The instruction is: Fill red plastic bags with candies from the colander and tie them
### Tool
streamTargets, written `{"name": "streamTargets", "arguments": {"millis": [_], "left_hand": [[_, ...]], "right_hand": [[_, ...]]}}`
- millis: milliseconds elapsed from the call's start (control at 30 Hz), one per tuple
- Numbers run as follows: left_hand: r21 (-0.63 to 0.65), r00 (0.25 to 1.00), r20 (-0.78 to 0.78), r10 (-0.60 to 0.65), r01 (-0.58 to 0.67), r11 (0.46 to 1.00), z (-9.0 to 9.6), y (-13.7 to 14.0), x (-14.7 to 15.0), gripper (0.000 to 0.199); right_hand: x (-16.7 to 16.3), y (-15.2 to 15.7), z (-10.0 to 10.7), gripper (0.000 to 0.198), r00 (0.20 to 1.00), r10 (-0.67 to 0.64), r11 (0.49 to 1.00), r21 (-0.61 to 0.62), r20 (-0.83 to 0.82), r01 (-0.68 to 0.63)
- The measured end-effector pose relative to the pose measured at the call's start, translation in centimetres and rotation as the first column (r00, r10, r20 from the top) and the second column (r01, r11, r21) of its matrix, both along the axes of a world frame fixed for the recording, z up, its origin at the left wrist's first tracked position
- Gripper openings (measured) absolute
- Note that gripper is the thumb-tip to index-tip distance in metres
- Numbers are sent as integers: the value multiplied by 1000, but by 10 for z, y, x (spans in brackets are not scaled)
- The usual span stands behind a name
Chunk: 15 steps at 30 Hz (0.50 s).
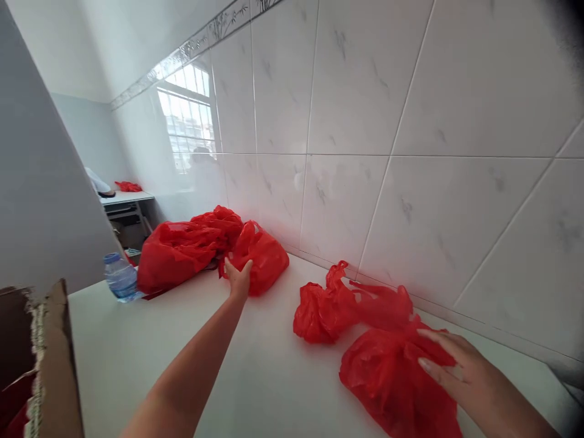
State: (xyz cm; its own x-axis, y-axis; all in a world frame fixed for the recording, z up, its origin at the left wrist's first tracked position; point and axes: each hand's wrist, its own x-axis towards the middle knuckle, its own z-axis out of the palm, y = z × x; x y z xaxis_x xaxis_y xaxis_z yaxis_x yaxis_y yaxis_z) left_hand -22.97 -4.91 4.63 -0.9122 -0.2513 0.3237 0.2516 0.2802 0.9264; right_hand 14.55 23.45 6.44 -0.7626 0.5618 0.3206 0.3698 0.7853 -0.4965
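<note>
My left hand (238, 281) reaches out to a filled red plastic bag (267, 258) near the wall. Its thumb and a finger show spread apart against the bag; the other fingers are hard to make out. On the right, my right hand (449, 362) lies at the side of another full, knotted red plastic bag (396, 377), fingers apart and not wrapped round it. Between the hands sits a smaller crumpled red bag (317, 313), close to the loose handles of the right one. What the bags contain is hidden.
A large red bag heap (182, 249) stands on the white table (255, 377) at the far left, beside a clear water bottle (121, 280). A torn cardboard box (52, 365) fills the near left corner. The tiled wall (347, 201) bounds the table's far side.
</note>
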Motion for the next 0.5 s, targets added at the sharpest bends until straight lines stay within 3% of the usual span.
{"name": "streamTargets", "arguments": {"millis": [133,233,300,333,367,400,500], "left_hand": [[-36,993,-101,-67,63,997,14,19,11,77],[-127,930,-181,-321,301,945,17,29,58,61],[-253,746,-176,-642,596,762,20,36,100,38],[-311,634,-154,-758,697,646,23,40,122,27],[-384,490,-125,-863,778,497,27,46,144,23],[-422,379,-109,-919,819,388,32,52,164,25],[-489,168,-56,-984,855,174,46,73,211,39]], "right_hand": [[14,-4,0,52,994,-11,994,-102,107,22],[18,-15,14,51,986,-55,981,-175,159,83],[18,-23,27,50,980,-63,974,-204,188,101],[17,-27,34,48,980,-72,971,-210,187,111],[18,-31,41,46,982,-93,970,-205,167,127],[19,-35,48,44,983,-127,970,-192,133,151],[28,-51,69,38,962,-269,956,-135,-53,260]]}}
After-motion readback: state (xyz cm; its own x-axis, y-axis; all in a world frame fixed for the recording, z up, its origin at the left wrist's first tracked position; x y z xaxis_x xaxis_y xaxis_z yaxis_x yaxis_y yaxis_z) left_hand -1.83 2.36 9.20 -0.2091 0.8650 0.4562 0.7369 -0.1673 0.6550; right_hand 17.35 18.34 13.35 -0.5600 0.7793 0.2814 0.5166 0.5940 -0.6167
